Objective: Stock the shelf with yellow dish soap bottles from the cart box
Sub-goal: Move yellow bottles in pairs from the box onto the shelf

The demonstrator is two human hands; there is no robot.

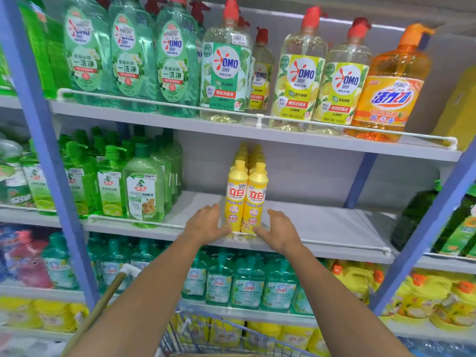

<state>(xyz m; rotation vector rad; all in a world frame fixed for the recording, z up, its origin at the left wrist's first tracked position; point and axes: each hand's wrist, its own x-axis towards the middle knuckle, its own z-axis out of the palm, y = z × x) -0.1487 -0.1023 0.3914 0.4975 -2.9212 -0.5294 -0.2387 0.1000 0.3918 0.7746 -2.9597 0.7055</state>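
Left hand (207, 224) and right hand (279, 230) flank yellow bottles (235, 197).

The yellow plastic dish soap bottles (246, 199) stand in two files running front to back on the grey metal middle shelf (322, 225). The front pair is just behind the white rail (322, 242) along its front edge. The left hand (206, 225) touches the left front bottle's base, the right hand (279, 233) the right one's. Green clear plastic bottles (144, 194) crowd the same shelf further left. Tall clear pump bottles (298, 73) stand on the shelf above. The blue wire cart (195, 333) is below, in front of the shelves.
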